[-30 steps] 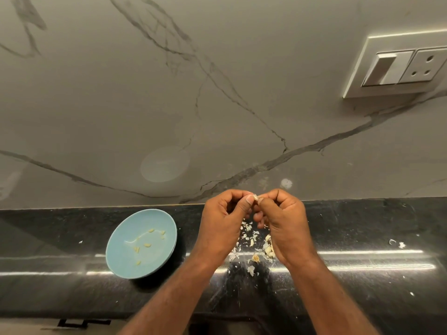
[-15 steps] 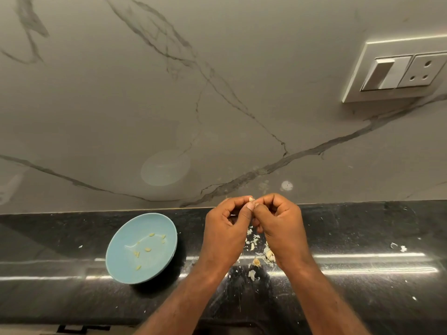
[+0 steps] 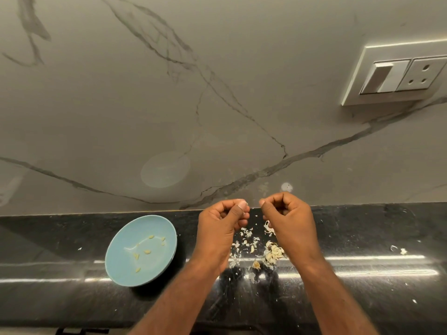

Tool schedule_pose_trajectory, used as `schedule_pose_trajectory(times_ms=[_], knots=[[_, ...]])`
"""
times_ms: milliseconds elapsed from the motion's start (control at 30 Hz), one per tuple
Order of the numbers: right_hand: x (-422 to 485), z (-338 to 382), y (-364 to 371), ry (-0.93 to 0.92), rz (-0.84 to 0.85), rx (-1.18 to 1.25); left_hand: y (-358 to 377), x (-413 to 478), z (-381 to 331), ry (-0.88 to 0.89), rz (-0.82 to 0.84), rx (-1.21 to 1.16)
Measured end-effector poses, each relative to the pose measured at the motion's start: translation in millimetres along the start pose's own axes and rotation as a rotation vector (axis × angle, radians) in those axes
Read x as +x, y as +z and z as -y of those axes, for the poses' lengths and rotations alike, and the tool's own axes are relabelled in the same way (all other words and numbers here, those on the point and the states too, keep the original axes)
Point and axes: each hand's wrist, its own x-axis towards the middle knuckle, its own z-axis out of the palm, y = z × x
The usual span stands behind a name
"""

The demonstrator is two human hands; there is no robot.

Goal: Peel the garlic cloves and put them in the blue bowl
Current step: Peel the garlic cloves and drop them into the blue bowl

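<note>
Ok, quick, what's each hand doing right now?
Left hand: pinching a small pale bit, clove or skin unclear.
Right hand: fingers curled; any hold cannot be told.

Left hand (image 3: pixel 221 228) and right hand (image 3: pixel 289 221) were bare. Left forearm (image 3: pixel 176 298) and right forearm (image 3: pixel 338 298) were uncovered along all their visible length, down to the lower frame edge. Left thumbnail (image 3: pixel 242 204) was short, pale, trimmed. Knuckle creases showed; forearm surfaces were blurred.

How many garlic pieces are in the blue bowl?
6 garlic pieces in the blue bowl: one at the back, two together back right, one middle, one left of it, one in front. Some may be hidden.
</note>
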Motion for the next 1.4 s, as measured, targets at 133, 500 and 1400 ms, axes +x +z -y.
schedule_pose_trajectory(times_ms=[133,500,1400], knots=[[1,4,-3,-0.015,0.076,-0.033,1,-1,1,0.026,0.016,0.057],[-5,15,-7,-0.012,0.290,0.105,-2,-3,-8,0.035,0.135,0.027],[-1,10,-3,-0.173,-0.006,-0.092,-7,3,-9,0.018,0.087,-0.015]])
